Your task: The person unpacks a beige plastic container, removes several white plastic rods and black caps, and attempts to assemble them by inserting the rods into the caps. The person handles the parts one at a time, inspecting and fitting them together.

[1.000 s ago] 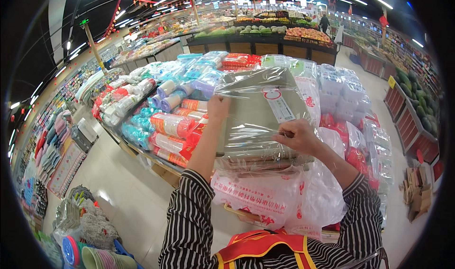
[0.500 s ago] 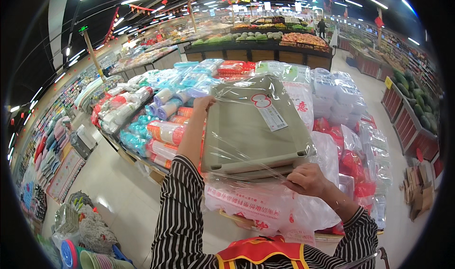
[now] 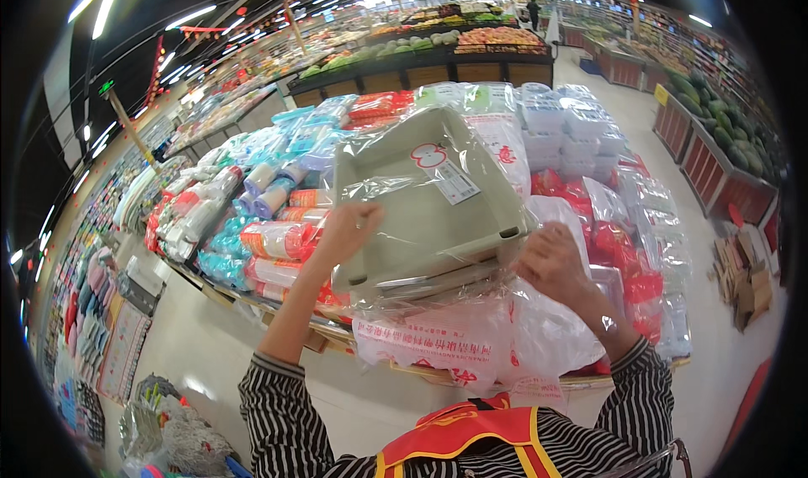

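Observation:
A grey-green plastic box (image 3: 404, 217), shallow and rounded at the corners, lies tilted on the display in clear plastic wrap (image 3: 421, 297). A white label (image 3: 455, 181) and a red outlined shape show on its upper face. Over the left part of the box is my left hand (image 3: 352, 232), its fingers curled closed; what they hold, if anything, is hidden. My right hand (image 3: 551, 261) is closed at the near right corner, pinching the wrap. Beneath the box, white printed plastic bags (image 3: 421, 343) hang over the front of the display.
Rolls in red and white packs (image 3: 273, 240) lie left of the box. Stacked clear containers (image 3: 560, 129) and red packs (image 3: 619, 251) are on the right. Produce stands (image 3: 404, 78) stand beyond. Watermelons (image 3: 724, 129) fill a bin across the right aisle, beside flattened cardboard (image 3: 745, 276).
My left hand has come from the box's far left side toward me, over its face. My right hand has risen slightly along the near right corner. The whole view has shifted.

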Tool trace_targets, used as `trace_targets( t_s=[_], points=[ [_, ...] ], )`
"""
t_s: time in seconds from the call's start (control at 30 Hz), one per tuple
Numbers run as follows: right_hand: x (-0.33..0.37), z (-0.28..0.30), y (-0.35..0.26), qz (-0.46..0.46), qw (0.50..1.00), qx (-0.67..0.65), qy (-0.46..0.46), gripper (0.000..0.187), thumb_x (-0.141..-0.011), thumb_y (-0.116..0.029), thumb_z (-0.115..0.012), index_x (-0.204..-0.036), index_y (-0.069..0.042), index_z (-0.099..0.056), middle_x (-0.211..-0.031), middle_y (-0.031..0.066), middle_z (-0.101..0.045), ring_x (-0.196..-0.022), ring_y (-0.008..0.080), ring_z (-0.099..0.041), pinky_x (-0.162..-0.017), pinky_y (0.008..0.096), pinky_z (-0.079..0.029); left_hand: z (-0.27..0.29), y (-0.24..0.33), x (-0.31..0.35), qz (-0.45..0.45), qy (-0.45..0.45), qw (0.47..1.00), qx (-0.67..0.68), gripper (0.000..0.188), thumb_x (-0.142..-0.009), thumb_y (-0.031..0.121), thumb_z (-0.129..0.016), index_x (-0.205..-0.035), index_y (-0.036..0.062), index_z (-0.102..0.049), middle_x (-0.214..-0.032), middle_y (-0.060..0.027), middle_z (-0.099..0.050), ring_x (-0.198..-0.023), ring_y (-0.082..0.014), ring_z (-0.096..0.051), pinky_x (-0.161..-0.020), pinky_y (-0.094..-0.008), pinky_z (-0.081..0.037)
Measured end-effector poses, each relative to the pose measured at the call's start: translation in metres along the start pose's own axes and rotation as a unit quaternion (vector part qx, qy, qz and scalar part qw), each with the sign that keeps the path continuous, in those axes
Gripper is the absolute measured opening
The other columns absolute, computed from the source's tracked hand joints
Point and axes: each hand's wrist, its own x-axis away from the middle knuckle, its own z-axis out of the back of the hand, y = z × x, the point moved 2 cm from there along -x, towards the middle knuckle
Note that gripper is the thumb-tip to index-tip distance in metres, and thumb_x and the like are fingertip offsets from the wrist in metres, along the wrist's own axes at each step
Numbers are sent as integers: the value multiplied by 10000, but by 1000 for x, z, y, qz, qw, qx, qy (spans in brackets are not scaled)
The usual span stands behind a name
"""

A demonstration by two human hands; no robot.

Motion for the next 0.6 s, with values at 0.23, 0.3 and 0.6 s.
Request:
trace_targets(
  t_s=[0.23, 0.3, 0.6],
  points=[
    [11, -3, 42, -186, 983, 6, 13, 282, -810, -208, -713, -639, -50, -555, -671, 71, -547, -704, 274, -549, -659, 408, -429, -23, 111, 42, -158, -169, 965, -125, 499, -867, 319, -687, -1257, 33, -568, -1098, -156, -594, -1059, -343, -559, -902, -412, -475],
    [15, -7, 44, -242, 970, -41, 1, 298, -812, -227, -718, -635, -51, -555, -661, 73, -549, -671, 278, -547, -621, 409, -430, -30, 102, 39, -159, -142, 973, -87, 475, -847, 308, -701, -1216, 39, -570, -1068, -149, -582, -1007, -341, -560, -863, -421, -476],
    [85, -66, -19, -126, 982, -131, -57, 203, -840, -254, -696, -801, -66, -630, -785, 83, -619, -731, 282, -618, -657, 397, -515, -48, 98, 43, -249, -39, 955, -159, 317, -725, 201, -768, -920, 65, -559, -821, -78, -539, -821, -303, -542, -697, -428, -450]
  ],
)
